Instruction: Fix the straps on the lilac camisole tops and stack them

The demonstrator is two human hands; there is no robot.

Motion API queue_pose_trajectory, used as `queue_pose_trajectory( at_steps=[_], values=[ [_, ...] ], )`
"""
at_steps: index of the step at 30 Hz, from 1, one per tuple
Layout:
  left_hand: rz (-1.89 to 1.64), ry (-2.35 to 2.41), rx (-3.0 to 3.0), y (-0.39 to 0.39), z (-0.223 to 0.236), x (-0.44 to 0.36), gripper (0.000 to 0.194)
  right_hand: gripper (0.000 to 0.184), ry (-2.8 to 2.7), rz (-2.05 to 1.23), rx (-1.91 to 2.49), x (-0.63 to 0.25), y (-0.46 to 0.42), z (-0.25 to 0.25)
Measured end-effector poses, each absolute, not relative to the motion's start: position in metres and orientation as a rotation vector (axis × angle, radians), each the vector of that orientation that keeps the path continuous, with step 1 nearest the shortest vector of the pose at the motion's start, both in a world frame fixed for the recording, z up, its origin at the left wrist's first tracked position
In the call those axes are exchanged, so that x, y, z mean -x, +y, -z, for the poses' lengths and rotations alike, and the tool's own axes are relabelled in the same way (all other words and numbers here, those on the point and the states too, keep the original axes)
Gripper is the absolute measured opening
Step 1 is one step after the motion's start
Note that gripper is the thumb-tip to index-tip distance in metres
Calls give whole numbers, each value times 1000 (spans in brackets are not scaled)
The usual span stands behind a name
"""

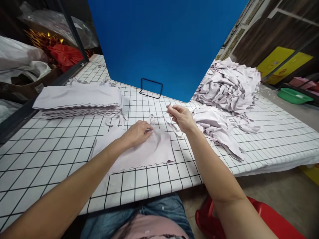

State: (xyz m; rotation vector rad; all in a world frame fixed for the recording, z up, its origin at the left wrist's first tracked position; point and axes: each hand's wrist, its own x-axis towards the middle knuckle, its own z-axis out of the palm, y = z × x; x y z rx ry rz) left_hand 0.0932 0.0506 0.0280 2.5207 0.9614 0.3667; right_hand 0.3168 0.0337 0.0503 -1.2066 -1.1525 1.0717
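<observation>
A pale lilac cloth piece [159, 147] lies on the checked table in front of me. My left hand [140, 133] rests on its upper part, palm down, with the fingers stretched across the fabric. To the right, my right hand [181, 116] is raised slightly above the table, thumb and fingertips pinched together on the end of a narrow cloth strap [175, 130]. The strap hangs in a loop beside the cloth's top edge. More thin straps [119, 119] lie at the cloth's upper left.
A folded stack of similar cloth [79, 99] sits at the left. On the right are a large crumpled heap [229, 84] and a smaller pile [214, 124]. A blue panel [159, 43] stands behind a black wire stand [151, 89]. A red stool [264, 215] is below the table.
</observation>
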Motion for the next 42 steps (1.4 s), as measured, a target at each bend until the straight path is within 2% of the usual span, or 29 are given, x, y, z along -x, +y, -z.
queue_pose_trajectory(
  at_steps=[3,11,25,31,42],
  values=[
    [-404,1073,-2517,42,-26,-84,22,32,-1260,-1182,1222,-304,30,-34],
    [-501,1147,-2244,31,-10,-88,16,35,-1568,-1366,1304,-293,18,-6],
    [-587,1094,-1995,29,-15,-89,8,20,-1922,-1241,1326,-296,15,-17],
    [-558,1083,-2027,30,-13,-88,13,13,-1997,-1112,1313,-296,14,-21],
    [-536,1090,-2053,31,-12,-88,15,11,-2123,-946,1296,-295,13,-22]
  ],
)
